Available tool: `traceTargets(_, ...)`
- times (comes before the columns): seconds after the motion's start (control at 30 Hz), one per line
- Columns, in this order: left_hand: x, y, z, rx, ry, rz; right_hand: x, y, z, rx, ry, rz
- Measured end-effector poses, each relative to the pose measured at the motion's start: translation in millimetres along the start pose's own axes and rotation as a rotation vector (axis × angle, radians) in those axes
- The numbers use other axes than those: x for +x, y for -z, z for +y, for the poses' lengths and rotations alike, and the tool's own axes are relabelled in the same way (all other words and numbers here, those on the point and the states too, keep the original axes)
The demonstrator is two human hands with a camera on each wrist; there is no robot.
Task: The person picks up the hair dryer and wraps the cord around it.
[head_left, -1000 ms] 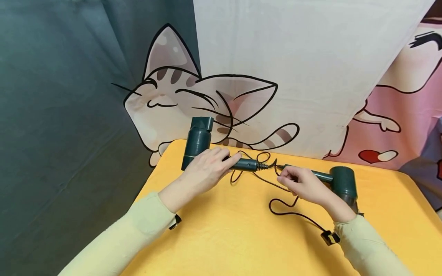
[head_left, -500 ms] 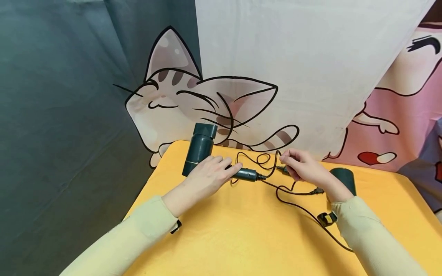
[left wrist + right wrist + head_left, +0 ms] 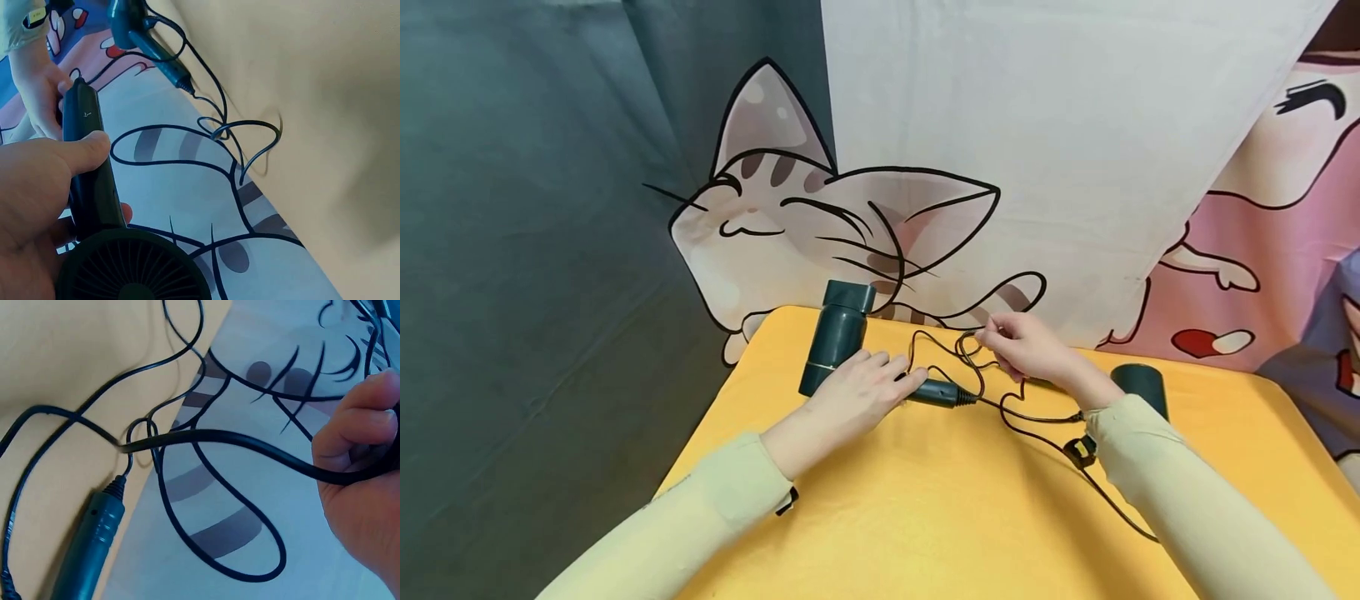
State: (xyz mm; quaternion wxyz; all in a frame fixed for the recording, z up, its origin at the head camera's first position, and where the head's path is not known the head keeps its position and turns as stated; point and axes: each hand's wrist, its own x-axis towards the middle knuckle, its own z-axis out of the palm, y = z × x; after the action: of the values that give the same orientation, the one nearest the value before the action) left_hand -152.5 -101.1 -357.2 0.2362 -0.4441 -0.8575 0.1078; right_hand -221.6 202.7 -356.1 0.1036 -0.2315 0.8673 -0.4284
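My left hand [image 3: 861, 390] grips the handle of a dark green hair dryer [image 3: 838, 335], which is tilted with its nozzle toward the cat backdrop. In the left wrist view, the thumb lies along the handle [image 3: 94, 169] above a round vented end. Over the back of the table, my right hand [image 3: 1028, 348] holds the black cord [image 3: 231, 439] between curled fingers, just beyond the handle's end. A second dark green hair dryer [image 3: 1141, 385] lies on the right, partly hidden by the right forearm; its handle [image 3: 87, 550] shows in the right wrist view.
Loops of thin black cord [image 3: 917, 335] lie in a tangle between the two dryers on the yellow table [image 3: 880, 517]. A fabric backdrop with a cartoon cat [image 3: 760, 200] hangs right behind the table's far edge.
My right hand has risen and then moved left with the cord, bringing it closer to the held dryer's handle. The left hand and its hair dryer have sunk slightly.
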Motion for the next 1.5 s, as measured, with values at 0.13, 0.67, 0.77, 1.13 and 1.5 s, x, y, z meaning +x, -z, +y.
traceTargets(0.13,0.2,-1.8,2.5,0.005,0.008,-0.01,11,-6,-5,-0.14,0.039,-0.014)
traceTargets(0.67,3.2,-8.7,6.8,-0.115,0.132,-0.133,12,-49,-56,-0.453,0.34,0.091)
traceTargets(0.77,3.5,-10.0,3.2,-0.139,0.156,-0.128,0,-56,-60,-0.457,0.378,0.125)
traceTargets(1.13,7.6,-6.7,-10.7,-0.249,0.272,-0.061,-33,-85,-42,-0.337,0.424,0.288)
traceTargets(1.5,8.5,6.9,-28.7,-0.304,0.346,0.009,-39,-96,-21,-0.233,0.401,0.287)
